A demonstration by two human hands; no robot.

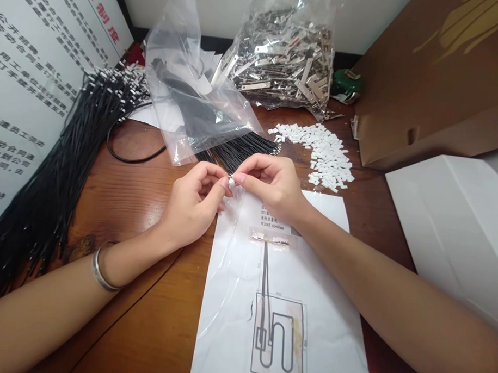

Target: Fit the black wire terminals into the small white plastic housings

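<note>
My left hand (pixel 197 204) and my right hand (pixel 273 187) meet fingertip to fingertip over the top of the printed sheet. Between them is a small white plastic connector housing (pixel 231 182), pinched by my right thumb and forefinger. The left fingers are closed around the end of a thin black wire (pixel 136 301), which runs out below that wrist towards the lower left; its tip is hidden by the fingers. Just beyond the hands lies a bundle of black wires (pixel 242 148), partly inside a clear plastic bag (pixel 170 96). Loose white connector housings (pixel 329 156) are heaped to the right.
A bag of metal clips (pixel 278 57) stands at the back beside a green tape dispenser (pixel 346 85). A large wire bundle (pixel 40 184) with white connectors lies left. The printed drawing sheet (pixel 236 316) covers the front middle; a brown box (pixel 432 78) and white box (pixel 448 215) stand right.
</note>
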